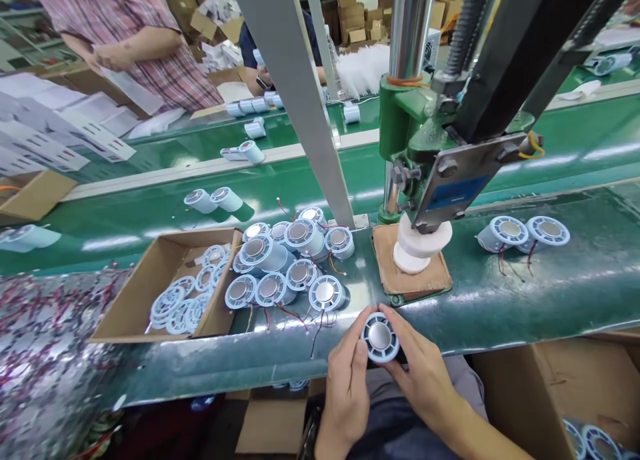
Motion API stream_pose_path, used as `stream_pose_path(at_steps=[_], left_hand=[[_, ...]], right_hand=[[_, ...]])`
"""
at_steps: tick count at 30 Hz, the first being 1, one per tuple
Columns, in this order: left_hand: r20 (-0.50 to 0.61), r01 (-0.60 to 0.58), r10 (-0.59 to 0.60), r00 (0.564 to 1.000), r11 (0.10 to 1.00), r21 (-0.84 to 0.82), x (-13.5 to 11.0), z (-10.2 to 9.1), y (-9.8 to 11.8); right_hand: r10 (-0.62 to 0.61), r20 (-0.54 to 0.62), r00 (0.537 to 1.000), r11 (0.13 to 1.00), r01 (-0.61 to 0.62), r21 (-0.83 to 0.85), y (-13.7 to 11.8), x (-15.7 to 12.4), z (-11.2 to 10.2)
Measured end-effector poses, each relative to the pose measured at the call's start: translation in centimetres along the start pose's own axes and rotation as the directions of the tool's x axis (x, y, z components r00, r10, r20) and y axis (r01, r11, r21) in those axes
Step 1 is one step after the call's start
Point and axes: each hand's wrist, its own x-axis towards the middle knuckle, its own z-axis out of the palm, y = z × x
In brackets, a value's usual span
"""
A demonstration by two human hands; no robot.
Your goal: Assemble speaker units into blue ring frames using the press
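Both my hands hold one round pale-blue fan housing (pixel 380 338) with a silver disc at its centre, just at the near edge of the green bench (pixel 525 300). My left hand (pixel 346 380) grips its left side with the fingers curled. My right hand (pixel 425 373) pinches its right side. Behind the housing lies a cluster of several like housings (pixel 290 263) with red and black wires. A green hand press (pixel 425 147) stands ahead, its white ram (pixel 423 243) resting on a brown pad (pixel 407 277).
A cardboard box (pixel 135 300) of flat pale-blue grille rings sits left. Two finished housings (pixel 525 232) lie right of the press. A conveyor belt (pixel 150 207) behind carries more parts. A person in a plaid shirt (pixel 135 40) stands far left. Open cartons sit below the bench.
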Motion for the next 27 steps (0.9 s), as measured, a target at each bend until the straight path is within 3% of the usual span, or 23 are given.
stream_pose_path(at_steps=[15, 23, 27], left_hand=[[0.081, -0.183, 0.178, 0.981, 0.982, 0.055, -0.3, -0.5, -0.5], [0.074, -0.054, 0.047, 0.996, 0.993, 0.102, 0.0, -0.1, 0.5], [0.125, -0.092, 0.07, 0.99, 0.979, 0.18, -0.3, -0.8, -0.2]], right_hand=[[-0.011, -0.008, 1.0, 1.0, 0.01, -0.019, 0.5, -0.5, 0.7], [0.002, -0.022, 1.0, 1.0, -0.002, -0.003, 0.5, -0.5, 0.7], [0.002, -0.003, 1.0, 1.0, -0.002, 0.007, 0.3, -0.3, 0.3]])
